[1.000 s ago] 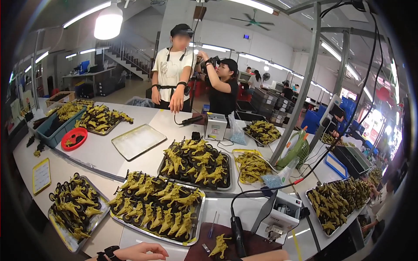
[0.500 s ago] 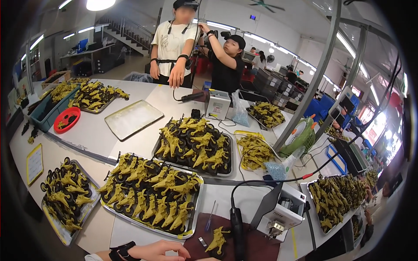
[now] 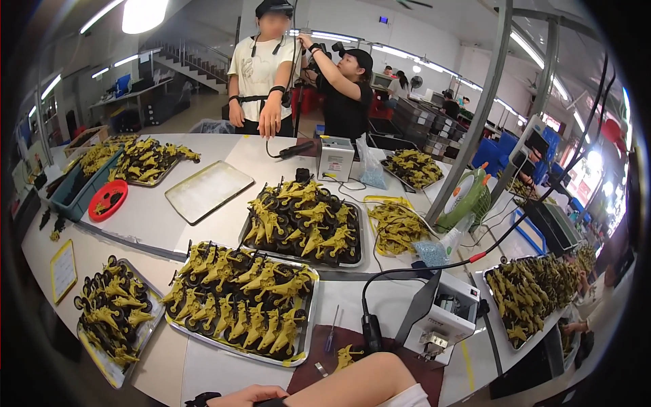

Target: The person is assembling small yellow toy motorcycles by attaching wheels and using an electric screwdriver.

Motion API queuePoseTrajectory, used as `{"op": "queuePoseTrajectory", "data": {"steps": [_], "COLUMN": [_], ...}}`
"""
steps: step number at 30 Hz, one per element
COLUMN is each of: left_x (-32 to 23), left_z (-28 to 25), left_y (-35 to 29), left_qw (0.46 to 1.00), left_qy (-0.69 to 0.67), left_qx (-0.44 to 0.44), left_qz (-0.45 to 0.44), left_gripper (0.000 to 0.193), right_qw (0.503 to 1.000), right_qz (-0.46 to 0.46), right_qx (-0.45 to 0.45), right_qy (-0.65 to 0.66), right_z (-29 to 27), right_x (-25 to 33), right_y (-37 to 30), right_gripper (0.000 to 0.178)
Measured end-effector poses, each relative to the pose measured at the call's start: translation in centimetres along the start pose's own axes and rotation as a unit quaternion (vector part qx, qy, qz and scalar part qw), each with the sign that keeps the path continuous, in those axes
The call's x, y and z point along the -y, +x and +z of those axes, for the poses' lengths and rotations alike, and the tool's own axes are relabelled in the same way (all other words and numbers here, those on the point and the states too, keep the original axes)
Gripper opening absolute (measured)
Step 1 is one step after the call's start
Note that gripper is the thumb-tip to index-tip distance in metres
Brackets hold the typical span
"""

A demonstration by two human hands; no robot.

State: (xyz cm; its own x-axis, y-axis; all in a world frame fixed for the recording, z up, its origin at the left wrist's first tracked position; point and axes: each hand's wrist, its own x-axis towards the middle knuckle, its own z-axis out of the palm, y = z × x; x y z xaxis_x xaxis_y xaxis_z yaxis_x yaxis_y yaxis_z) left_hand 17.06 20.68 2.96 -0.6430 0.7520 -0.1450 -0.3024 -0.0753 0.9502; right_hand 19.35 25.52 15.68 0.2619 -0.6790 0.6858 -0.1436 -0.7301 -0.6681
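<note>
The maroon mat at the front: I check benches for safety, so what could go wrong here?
The right arm crosses over the maroon mat and partly hides a yellow part, so it might knock it. The screwdriver lies loose, its tip past the mat's edge, and could be brushed away. The cable to the black tool might get snagged.

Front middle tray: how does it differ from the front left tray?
The front middle tray looks larger than the front left tray. The front middle tray's yellow-and-black pieces lie in fairly regular rows; the front left tray's lie more loosely. The front middle tray is mostly covered, while the front left tray shows a bare white strip. Both hold similar yellow-and-black pieces.
</note>
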Motion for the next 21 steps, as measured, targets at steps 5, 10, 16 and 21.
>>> {"op": "queuePoseTrajectory", "data": {"steps": [5, 10, 16, 21], "left_x": [1.0, 0.6, -0.2, 1.6], "left_z": [0.1, -1.2, -0.8, -0.4], "left_y": [0.0, 0.9, 3.0, 5.3], "left_qw": [0.996, 0.993, 1.0, 0.986], "left_qy": [-0.088, -0.097, 0.018, 0.153], "left_qx": [-0.021, 0.002, -0.018, 0.016], "left_qz": [-0.018, -0.065, 0.004, 0.065], "left_gripper": [0.019, 0.019, 0.021, 0.017], "right_qw": [0.993, 0.943, 0.759, 0.339], "right_qz": [0.021, 0.18, 0.44, 0.617], "right_qx": [-0.101, -0.2, -0.337, -0.445], "right_qy": [-0.057, -0.196, -0.341, -0.553], "right_z": [-1.6, -2.5, 0.5, 1.9], "right_x": [2.1, 4.3, 10.2, 12.0], "right_y": [-2.7, -9.6, -17.9, -23.8], "right_gripper": [0.016, 0.012, 0.026, 0.045]}}
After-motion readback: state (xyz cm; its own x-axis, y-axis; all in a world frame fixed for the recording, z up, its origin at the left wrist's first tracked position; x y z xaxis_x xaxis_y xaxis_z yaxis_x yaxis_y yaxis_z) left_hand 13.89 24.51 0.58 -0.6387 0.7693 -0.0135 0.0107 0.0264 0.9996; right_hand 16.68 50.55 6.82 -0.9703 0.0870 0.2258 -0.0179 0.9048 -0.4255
